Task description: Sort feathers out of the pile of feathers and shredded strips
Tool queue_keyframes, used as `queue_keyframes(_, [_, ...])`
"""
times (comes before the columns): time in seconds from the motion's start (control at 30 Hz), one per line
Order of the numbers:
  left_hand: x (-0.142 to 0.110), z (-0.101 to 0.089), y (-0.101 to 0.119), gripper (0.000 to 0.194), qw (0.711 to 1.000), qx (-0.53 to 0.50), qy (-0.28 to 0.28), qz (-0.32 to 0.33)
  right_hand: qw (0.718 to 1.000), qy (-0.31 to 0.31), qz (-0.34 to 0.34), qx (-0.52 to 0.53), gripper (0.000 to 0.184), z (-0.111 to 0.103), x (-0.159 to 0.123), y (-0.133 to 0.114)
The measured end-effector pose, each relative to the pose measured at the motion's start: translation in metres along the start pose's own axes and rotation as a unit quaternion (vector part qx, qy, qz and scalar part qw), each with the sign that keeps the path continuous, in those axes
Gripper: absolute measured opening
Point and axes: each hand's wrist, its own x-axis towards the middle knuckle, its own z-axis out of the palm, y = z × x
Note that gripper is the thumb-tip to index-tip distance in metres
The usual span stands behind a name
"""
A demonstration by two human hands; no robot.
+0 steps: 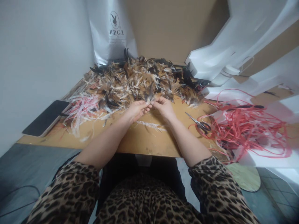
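Note:
A small feather bunch point(149, 95) with dark and white parts stands up between my two hands, in front of a big pile of brown, tan and black feathers point(130, 76). My left hand point(138, 109) pinches its lower end with closed fingers. From the other side, my right hand point(163, 106) grips at the same spot, thumb and forefinger pressed together. The exact point of contact is small and partly hidden by the fingers. Just below the hands, a thin bundle of white strands point(151, 125) lies on the wooden table point(144, 144).
Scissors point(201, 124) lie right of my right forearm, beside a tangled heap of red ribbon point(252, 127). Pink and white strips point(81, 107) lie at the left, next to a phone-like dark slab point(45, 118). A white printed bag point(114, 34) stands behind the feathers.

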Motion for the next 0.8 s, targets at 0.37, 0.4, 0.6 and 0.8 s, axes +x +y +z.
queue_keyframes(0.37, [0.001,-0.003,-0.002,0.012,1.000,0.015,-0.006,0.007,0.999,-0.031,0.023,0.038,0.032,-0.003,0.002,0.004])
queue_keyframes(0.4, [0.001,-0.003,-0.001,0.013,1.000,0.005,-0.007,0.004,0.997,-0.042,0.026,0.053,0.032,-0.003,0.002,0.005])
queue_keyframes(0.6, [-0.001,-0.002,0.001,0.011,1.000,-0.010,-0.009,-0.018,0.997,-0.039,0.027,0.069,0.036,-0.003,0.006,0.011])
queue_keyframes(0.8, [0.001,-0.004,-0.003,0.007,1.000,0.020,-0.021,-0.002,0.999,-0.017,0.006,0.036,0.037,-0.003,0.005,0.010])
